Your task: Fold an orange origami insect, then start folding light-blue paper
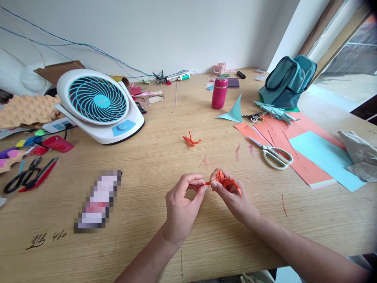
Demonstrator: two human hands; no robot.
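Between my two hands is a folded orange paper figure with pointed ends. My right hand is closed around its body, thumb on top. With thumb and fingertips, my left hand pinches a thin orange point at its left end. My fingers cover part of the folds. Farther back on the wooden table lies a small orange piece of folded paper with several thin spikes, apart from both hands.
Scissors lie by orange sheets and a light blue sheet on the right. Behind stand a pink flask, a folded blue paper and a teal bag. A fan and red-handled cutter are left.
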